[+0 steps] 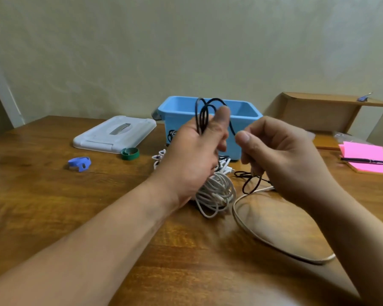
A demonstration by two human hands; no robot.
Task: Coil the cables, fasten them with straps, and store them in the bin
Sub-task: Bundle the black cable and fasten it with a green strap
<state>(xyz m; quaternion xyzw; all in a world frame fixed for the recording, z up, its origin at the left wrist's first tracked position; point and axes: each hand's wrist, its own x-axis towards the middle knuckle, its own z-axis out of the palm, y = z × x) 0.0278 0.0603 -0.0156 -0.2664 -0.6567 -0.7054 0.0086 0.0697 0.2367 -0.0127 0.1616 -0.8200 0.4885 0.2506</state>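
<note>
My left hand (pixel 197 149) is raised in front of the blue bin (pixel 249 111) and grips several loops of a thin black cable (pixel 202 113) under its thumb. My right hand (pixel 281 155) pinches the same cable's loose run, which drops to the table in a black tangle (pixel 250 182). Below my left hand lies a heap of white cables (pixel 217 193), and a thicker beige cable (pixel 243 219) curves toward the table's front right. A green strap roll (pixel 130 153) and a blue strap (pixel 80 163) lie to the left.
The bin's white lid (pixel 115 134) rests on the wooden table (pixel 53 206) at the back left. A cardboard box (pixel 318 113) stands at the back right. Pink sticky notes (pixel 365 155) with a black pen (pixel 367 161) lie at the right edge.
</note>
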